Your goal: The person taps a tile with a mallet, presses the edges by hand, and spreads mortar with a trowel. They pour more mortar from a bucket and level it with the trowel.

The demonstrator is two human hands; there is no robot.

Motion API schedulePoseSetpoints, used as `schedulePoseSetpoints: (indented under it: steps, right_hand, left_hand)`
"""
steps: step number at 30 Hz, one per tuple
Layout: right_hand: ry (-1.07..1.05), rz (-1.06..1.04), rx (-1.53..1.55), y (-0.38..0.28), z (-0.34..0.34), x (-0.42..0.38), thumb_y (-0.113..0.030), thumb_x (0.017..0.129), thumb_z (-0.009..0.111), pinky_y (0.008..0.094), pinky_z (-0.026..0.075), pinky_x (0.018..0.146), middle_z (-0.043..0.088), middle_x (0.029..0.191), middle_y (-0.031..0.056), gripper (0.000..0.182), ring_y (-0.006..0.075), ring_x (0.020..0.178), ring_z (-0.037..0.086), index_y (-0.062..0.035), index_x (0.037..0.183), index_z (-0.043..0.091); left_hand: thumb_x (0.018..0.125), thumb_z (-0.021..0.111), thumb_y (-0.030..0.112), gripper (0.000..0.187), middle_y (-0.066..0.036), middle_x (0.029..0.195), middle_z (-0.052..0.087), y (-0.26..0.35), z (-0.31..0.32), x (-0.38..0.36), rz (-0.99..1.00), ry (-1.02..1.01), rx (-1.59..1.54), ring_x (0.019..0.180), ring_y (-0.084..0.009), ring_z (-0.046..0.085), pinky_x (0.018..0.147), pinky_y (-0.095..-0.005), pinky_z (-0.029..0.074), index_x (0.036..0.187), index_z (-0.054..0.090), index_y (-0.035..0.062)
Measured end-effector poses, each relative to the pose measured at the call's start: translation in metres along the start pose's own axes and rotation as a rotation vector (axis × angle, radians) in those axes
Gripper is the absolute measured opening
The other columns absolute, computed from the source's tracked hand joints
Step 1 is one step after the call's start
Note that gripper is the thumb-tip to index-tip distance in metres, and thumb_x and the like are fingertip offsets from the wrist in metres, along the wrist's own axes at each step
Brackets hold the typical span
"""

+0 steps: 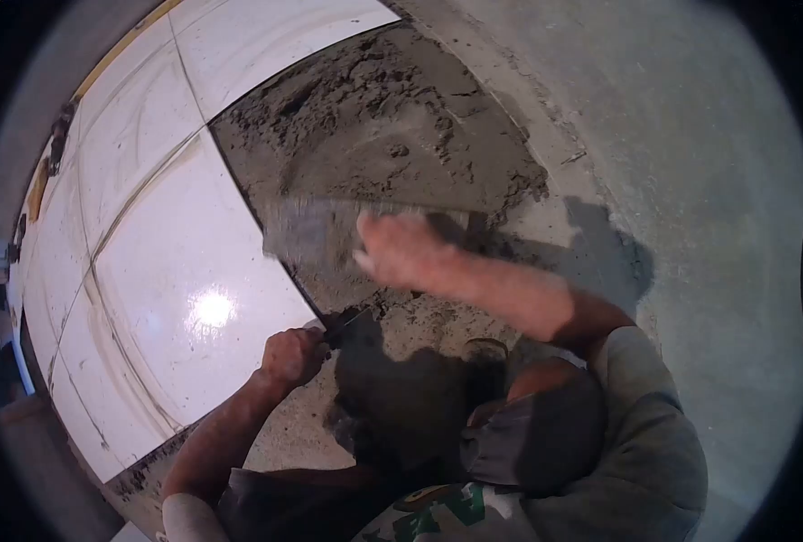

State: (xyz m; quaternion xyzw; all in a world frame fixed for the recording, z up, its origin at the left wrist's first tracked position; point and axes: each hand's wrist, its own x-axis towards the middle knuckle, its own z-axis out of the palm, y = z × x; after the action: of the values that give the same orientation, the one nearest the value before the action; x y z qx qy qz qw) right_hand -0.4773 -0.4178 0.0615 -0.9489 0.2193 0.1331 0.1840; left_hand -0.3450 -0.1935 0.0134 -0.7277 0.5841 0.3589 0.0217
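Observation:
My right hand (401, 248) is blurred with motion and grips a wide flat trowel (316, 230) whose blade lies on the grey wet mortar bed (392, 126). My left hand (291, 355) is closed around a small dark-handled tool (345, 322) at the edge of the laid white tile (185, 289), just where tile meets mortar. The mortar patch is rough and lumpy at the far side, smoother near the trowel blade.
Several glossy white tiles (140, 126) with grey joints cover the floor on the left. Bare concrete floor (681, 163) spreads to the right. My bent knee in grey cloth (546, 434) fills the lower middle. Dark small objects (58, 144) lie at the far left tile edge.

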Motion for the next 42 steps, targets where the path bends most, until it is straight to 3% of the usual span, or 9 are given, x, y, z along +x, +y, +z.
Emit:
schedulePoseSetpoints:
  steps: [3, 5, 6, 10, 15, 23, 35, 42]
  right_hand:
    - [0.037, -0.035, -0.014, 0.01, 0.052, -0.018, -0.035, 0.09, 0.057, 0.0447, 0.054, 0.072, 0.066, 0.088, 0.0192, 0.052, 0.0322, 0.083, 0.067, 0.0082, 0.116, 0.047]
    - [-0.043, 0.164, -0.012, 0.029, 0.062, -0.024, -0.017, 0.079, 0.061, 0.0395, 0.055, 0.072, 0.067, 0.09, 0.0215, 0.053, 0.03, 0.085, 0.068, 0.0089, 0.123, 0.047]
    - [-0.088, 0.19, -0.016, 0.043, 0.055, -0.022, -0.034, 0.09, 0.057, 0.0441, 0.054, 0.069, 0.066, 0.086, 0.0186, 0.051, 0.0334, 0.079, 0.067, 0.0082, 0.117, 0.046]
    - [-0.049, 0.427, 0.025, 0.096, 0.019, -0.02, -0.022, 0.084, 0.06, 0.0409, 0.055, 0.076, 0.068, 0.091, 0.0177, 0.051, 0.031, 0.087, 0.067, 0.006, 0.125, 0.047]
    - [0.034, 0.699, 0.095, 0.141, 0.003, -0.036, -0.035, 0.089, 0.057, 0.0433, 0.053, 0.082, 0.065, 0.102, 0.0212, 0.044, 0.0322, 0.097, 0.065, 0.003, 0.112, 0.053]
    - [0.105, 0.81, 0.088, 0.185, -0.01, -0.037, -0.039, 0.089, 0.057, 0.0438, 0.051, 0.088, 0.065, 0.106, 0.0189, 0.044, 0.034, 0.102, 0.062, 0.0001, 0.107, 0.063]
    - [0.126, 0.977, 0.179, 0.219, -0.005, -0.043, -0.04, 0.088, 0.056, 0.0444, 0.047, 0.096, 0.06, 0.121, 0.0177, 0.048, 0.0337, 0.116, 0.056, -0.0028, 0.119, 0.059]
    - [0.125, 0.986, 0.173, 0.235, -0.002, -0.055, -0.041, 0.088, 0.057, 0.0441, 0.047, 0.095, 0.06, 0.12, 0.0185, 0.05, 0.0341, 0.116, 0.056, -0.0012, 0.118, 0.059]
  left_hand:
    - [0.085, 0.058, 0.027, 0.022, -0.019, 0.08, 0.066, -0.003, -0.008, 0.005, -0.085, -0.022, -0.081, 0.078, -0.0375, 0.065, 0.071, -0.0469, 0.052, 0.09, 0.065, 0.0076]
    - [0.083, 0.06, 0.028, 0.023, -0.019, 0.079, 0.066, 0.001, -0.01, 0.008, -0.076, 0.008, -0.007, 0.076, -0.0384, 0.065, 0.07, -0.047, 0.052, 0.089, 0.066, 0.0064]
    - [0.083, 0.06, 0.028, 0.023, -0.019, 0.078, 0.066, -0.003, -0.005, 0.009, -0.055, 0.044, 0.009, 0.075, -0.0384, 0.065, 0.07, -0.0472, 0.052, 0.09, 0.066, 0.0063]
    - [0.082, 0.062, 0.029, 0.024, -0.019, 0.076, 0.066, -0.005, -0.009, 0.017, -0.083, 0.039, 0.018, 0.074, -0.0379, 0.065, 0.069, -0.047, 0.052, 0.087, 0.067, 0.0067]
    - [0.081, 0.062, 0.033, 0.027, -0.019, 0.079, 0.067, -0.003, -0.015, 0.02, -0.172, 0.021, -0.009, 0.076, -0.0369, 0.066, 0.07, -0.0455, 0.052, 0.089, 0.069, 0.0078]
    - [0.081, 0.062, 0.034, 0.03, -0.02, 0.082, 0.067, -0.001, -0.015, 0.016, -0.175, 0.054, -0.005, 0.08, -0.0375, 0.066, 0.072, -0.0459, 0.052, 0.092, 0.069, 0.0076]
    - [0.082, 0.061, 0.032, 0.026, -0.019, 0.081, 0.067, -0.005, -0.012, 0.007, -0.174, 0.092, -0.03, 0.079, -0.0379, 0.066, 0.072, -0.0467, 0.052, 0.088, 0.068, 0.0073]
    - [0.083, 0.06, 0.032, 0.027, -0.019, 0.081, 0.067, -0.004, -0.014, 0.009, -0.181, 0.066, -0.019, 0.08, -0.0375, 0.065, 0.072, -0.0466, 0.051, 0.09, 0.067, 0.0078]
